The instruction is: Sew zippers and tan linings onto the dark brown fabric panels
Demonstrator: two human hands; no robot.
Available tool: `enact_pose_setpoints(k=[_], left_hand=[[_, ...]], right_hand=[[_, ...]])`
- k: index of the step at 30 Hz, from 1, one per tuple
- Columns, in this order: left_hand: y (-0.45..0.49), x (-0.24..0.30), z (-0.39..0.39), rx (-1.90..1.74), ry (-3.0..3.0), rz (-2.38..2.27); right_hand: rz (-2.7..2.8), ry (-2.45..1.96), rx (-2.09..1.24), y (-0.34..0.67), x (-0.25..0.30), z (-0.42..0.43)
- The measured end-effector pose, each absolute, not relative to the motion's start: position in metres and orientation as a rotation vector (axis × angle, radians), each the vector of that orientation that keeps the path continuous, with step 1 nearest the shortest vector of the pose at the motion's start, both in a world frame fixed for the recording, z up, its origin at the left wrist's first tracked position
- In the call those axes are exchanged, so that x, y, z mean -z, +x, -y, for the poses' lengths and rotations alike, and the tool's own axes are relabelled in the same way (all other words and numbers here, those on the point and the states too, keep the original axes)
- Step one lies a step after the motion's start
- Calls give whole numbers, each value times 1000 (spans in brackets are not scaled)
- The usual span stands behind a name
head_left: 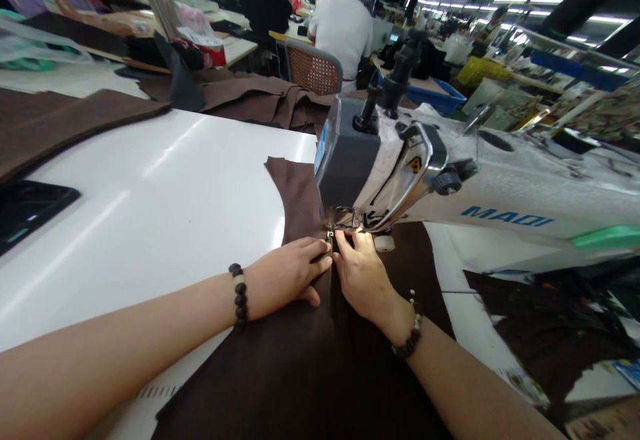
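A dark brown piece of fabric lies on the white table and runs under the presser foot of a white sewing machine. My left hand lies flat on the fabric just left of the foot, fingers stretched toward the needle. My right hand rests on the fabric just right of it, fingertips pressed together at the foot, touching the left hand's fingertips. Both wrists wear dark bead bracelets.
More brown fabric is piled at the left and back of the table. A dark tablet-like panel sits at the left edge. A person in a white shirt sits with their back turned on a chair beyond.
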State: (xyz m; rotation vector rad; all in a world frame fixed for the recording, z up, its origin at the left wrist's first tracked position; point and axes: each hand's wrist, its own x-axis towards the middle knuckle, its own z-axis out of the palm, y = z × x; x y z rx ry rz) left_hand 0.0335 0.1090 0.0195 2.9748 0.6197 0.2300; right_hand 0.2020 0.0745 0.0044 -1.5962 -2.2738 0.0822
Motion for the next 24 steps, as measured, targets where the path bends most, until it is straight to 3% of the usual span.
enact_pose_setpoints(k=[4,12,24], left_hand=[[30,-18,-97,-299,2933,-666],[17,-11,-32,-467,2899,-721],[13,0,-18,-390,2861,-663]], right_hand=[[2191,-1573,-294,214,-10,-64],[2505,-1638,-76,214,-7,6],[2524,-1603,-131,221,-6,3]])
